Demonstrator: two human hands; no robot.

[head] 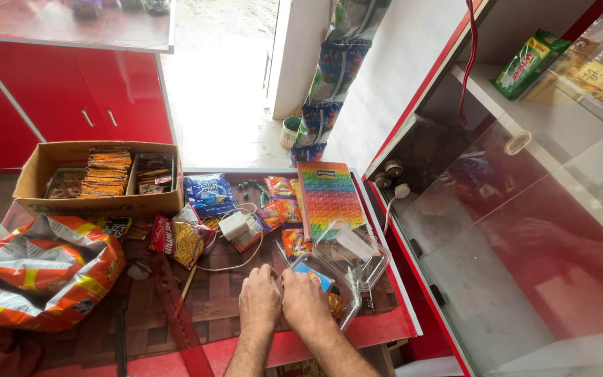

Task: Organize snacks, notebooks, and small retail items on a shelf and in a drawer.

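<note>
Both hands sit side by side at the near edge of the table, knuckles up, fingers curled down and pressed close together: left hand (259, 301) and right hand (304, 300). They seem to pinch or work something small between them at the rim of the clear plastic box (329, 279), but what the fingertips hold is hidden, cannot tell. The box lies open just right of the hands, its clear lid (354, 251) flipped back behind it; inside shows a blue item and an orange packet (335, 304), so it looks partly filled, lid not yet closed. Judging by that, the work at the box is mid-way. Around: a rainbow-coloured flat pad (327, 197) stands just behind the lid, small orange snack packets (284, 206) and a blue packet (209, 193) lie beyond the hands, and a white charger block (234, 225) with its cable loops across the table right in front of the hands. A cardboard box (99, 180) of sachets sits far left at the back, and a big orange and white crumpled bag (40, 272) fills the left side. A dark belt-like strap (176, 311) runs near the left forearm. The glass counter (525, 251) is close on the right, well apart from the hands. The cable and loose packets crowd the space nearest the box.
</note>
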